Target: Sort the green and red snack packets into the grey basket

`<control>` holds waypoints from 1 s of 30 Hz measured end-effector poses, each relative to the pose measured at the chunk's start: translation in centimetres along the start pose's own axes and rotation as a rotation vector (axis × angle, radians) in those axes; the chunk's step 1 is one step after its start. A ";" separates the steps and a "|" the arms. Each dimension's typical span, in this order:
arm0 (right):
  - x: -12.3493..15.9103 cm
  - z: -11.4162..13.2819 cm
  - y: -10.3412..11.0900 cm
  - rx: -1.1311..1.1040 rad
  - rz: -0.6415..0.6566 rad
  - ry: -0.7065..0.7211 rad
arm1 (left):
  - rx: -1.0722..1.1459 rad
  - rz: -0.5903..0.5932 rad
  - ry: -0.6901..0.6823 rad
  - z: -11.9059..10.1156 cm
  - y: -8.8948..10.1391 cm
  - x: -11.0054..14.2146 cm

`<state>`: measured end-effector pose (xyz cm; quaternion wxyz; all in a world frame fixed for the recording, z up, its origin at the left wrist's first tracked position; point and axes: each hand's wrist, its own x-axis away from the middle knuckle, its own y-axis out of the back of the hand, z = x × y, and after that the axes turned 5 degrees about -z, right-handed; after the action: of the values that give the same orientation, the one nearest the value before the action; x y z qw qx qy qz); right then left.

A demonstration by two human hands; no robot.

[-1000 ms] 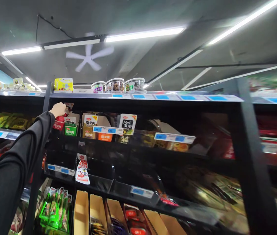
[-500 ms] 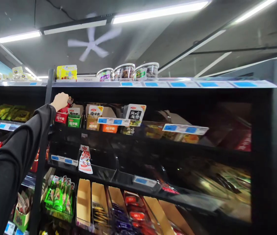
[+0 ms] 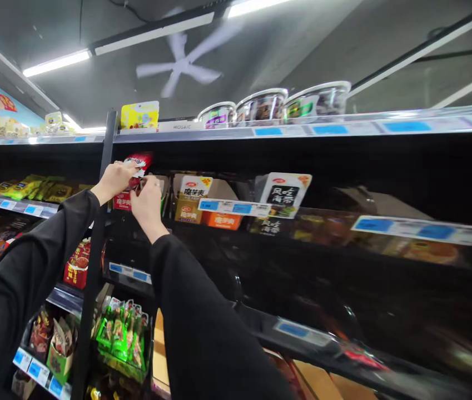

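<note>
My left hand (image 3: 115,181) is closed on a red and white snack packet (image 3: 139,161), lifted in front of the upper shelf. Close by on its right is my right hand (image 3: 149,203), its thumb and bent fingers apart near the packet's lower end. Whether those fingers touch the packet is hard to make out. Behind the hands, a red display box (image 3: 122,201) is partly covered. To their right stand a brown display box (image 3: 188,212) with a white-topped card and an orange box (image 3: 224,220).
Round tubs (image 3: 262,105) and a yellow pouch (image 3: 139,115) stand on the top shelf. A dark upright post (image 3: 101,233) divides the shelving. Price-tag strips (image 3: 236,207) stick out along the shelf edges. Green packets (image 3: 121,333) fill a lower bin.
My right hand has come into view and risen beside the left. My left hand has drawn the red packet up from the red box. The view has shifted closer.
</note>
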<state>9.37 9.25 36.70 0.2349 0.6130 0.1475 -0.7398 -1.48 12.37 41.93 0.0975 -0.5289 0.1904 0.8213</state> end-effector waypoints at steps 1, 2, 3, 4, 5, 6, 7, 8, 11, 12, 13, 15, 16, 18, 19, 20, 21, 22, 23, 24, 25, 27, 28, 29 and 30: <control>-0.4 -0.2 0.3 0.007 -0.029 0.033 | -0.013 -0.029 -0.038 0.1 0.0 0.6; -0.9 -0.5 0.6 0.027 -0.041 0.081 | -0.032 -0.056 -0.073 0.3 -0.1 1.1; -1.5 -0.8 0.8 0.059 -0.038 0.141 | -0.051 -0.080 -0.100 0.4 -0.2 1.4; -2.1 -1.2 1.0 0.099 -0.022 0.206 | -0.063 -0.100 -0.115 0.5 -0.4 1.7; -2.6 -1.5 1.2 0.141 -0.001 0.265 | -0.070 -0.116 -0.122 0.6 -0.5 1.9; -3.1 -1.9 1.3 0.181 0.021 0.311 | -0.073 -0.132 -0.122 0.7 -0.6 2.0; -3.6 -2.2 1.4 0.216 0.038 0.339 | -0.071 -0.145 -0.119 0.8 -0.7 2.0; -4.0 -2.5 1.4 0.242 0.046 0.348 | -0.066 -0.158 -0.118 0.9 -0.7 2.1; -4.6 -3.2 1.4 0.289 0.035 0.320 | -0.032 -0.208 -0.121 1.0 -0.4 2.3; -4.6 -3.4 1.5 0.295 0.029 0.323 | -0.020 -0.227 -0.119 1.0 -0.3 2.4; -4.6 -3.4 1.5 0.296 0.025 0.339 | -0.008 -0.246 -0.113 1.0 -0.2 2.6; -4.5 -3.5 1.6 0.279 0.015 0.386 | 0.013 -0.276 -0.095 1.0 0.1 2.9; -4.5 -3.4 1.7 0.264 0.007 0.402 | 0.022 -0.286 -0.085 1.1 0.2 3.0; -4.4 -3.2 1.9 0.228 -0.014 0.392 | 0.044 -0.297 -0.070 1.2 0.5 3.4; -4.4 -3.1 2.0 0.207 -0.021 0.373 | 0.055 -0.300 -0.064 1.2 0.7 3.6; -4.4 -3.1 2.1 0.184 -0.025 0.350 | 0.067 -0.302 -0.055 1.2 1.0 3.9; -4.5 -3.0 2.2 0.156 -0.028 0.327 | 0.080 -0.304 -0.043 1.2 1.3 4.2; -4.5 -2.9 2.3 0.118 -0.032 0.305 | 0.093 -0.307 -0.027 1.2 1.8 4.5; -4.4 -2.9 2.3 0.070 -0.038 0.281 | 0.108 -0.310 -0.005 1.2 2.3 4.9; -4.3 -2.7 2.4 0.010 -0.050 0.244 | 0.125 -0.320 0.021 1.1 2.9 5.4; -3.9 -2.5 2.4 -0.061 -0.070 0.187 | 0.144 -0.340 0.053 1.0 3.6 5.9; -2.4 -1.6 2.5 -0.235 -0.117 0.005 | 0.180 -0.428 0.122 0.6 5.0 7.3; -1.2 -0.9 2.6 -0.339 -0.118 -0.116 | 0.194 -0.498 0.161 0.3 5.7 8.1; 0.3 0.1 2.8 -0.459 -0.094 -0.251 | 0.206 -0.571 0.199 -0.3 6.5 9.1; 2.2 1.2 3.1 -0.594 -0.020 -0.386 | 0.213 -0.654 0.244 -1.0 7.2 10.2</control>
<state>9.69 5.66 35.03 0.4189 0.3655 0.3151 -0.7691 -7.56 5.00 33.79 0.3861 -0.6430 0.1060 0.6529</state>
